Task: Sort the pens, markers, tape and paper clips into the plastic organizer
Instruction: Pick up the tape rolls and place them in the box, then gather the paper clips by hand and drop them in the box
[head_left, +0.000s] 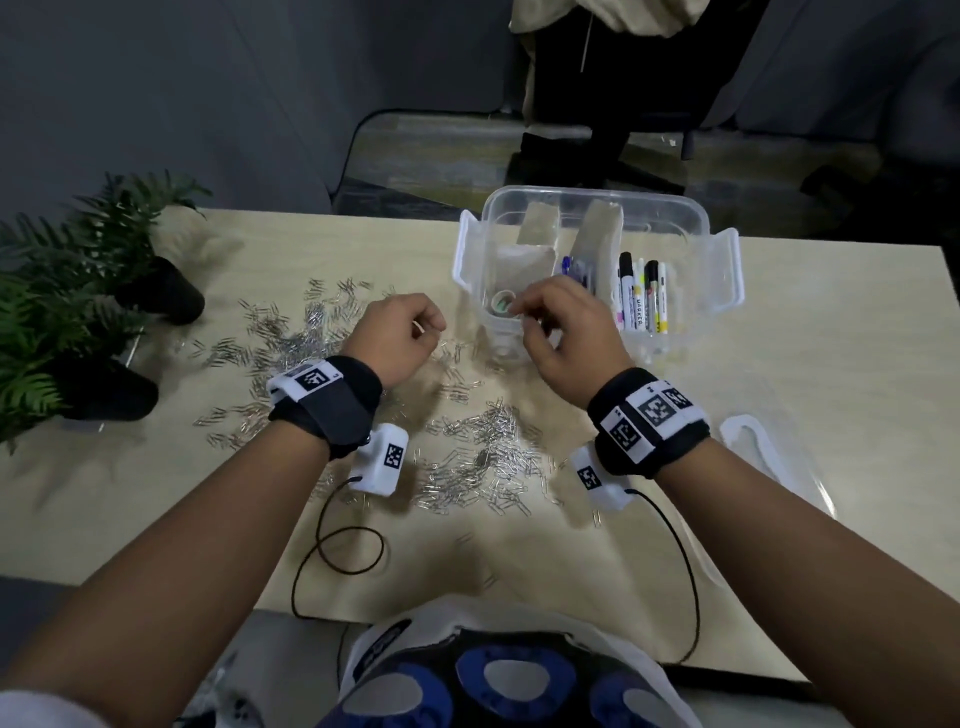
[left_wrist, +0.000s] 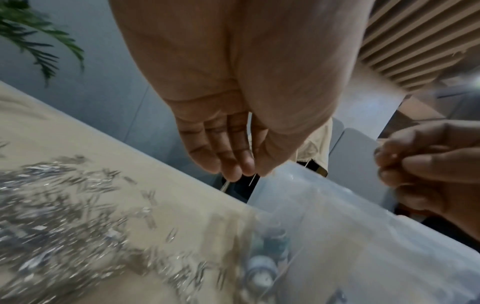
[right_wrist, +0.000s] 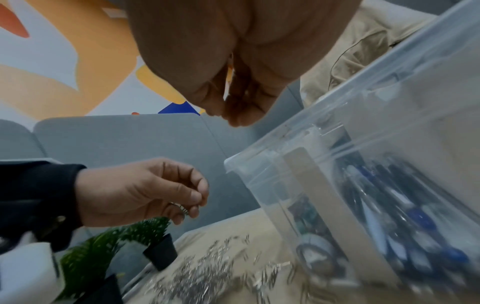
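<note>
- The table (head_left: 779, 364) carries everything, with ferns (head_left: 67, 291) on my left.
- The plastic organizer (head_left: 670, 218) stands at the far edge; markers (head_left: 636, 296) fill its right section, pens (head_left: 579, 270) the middle, tape (head_left: 501, 302) the near left.
- Paper clips (head_left: 483, 457) lie scattered before it.
- My right hand (head_left: 566, 332), fingers curled, hovers over the tape section; whether it holds anything, I cannot tell.
- My left hand (head_left: 400, 335) pinches a few clips (right_wrist: 182, 207) just left of the organizer.

wrists: black bands (head_left: 332, 410) | white tagged camera pods (head_left: 382, 457) | black cables (head_left: 332, 551)
</note>
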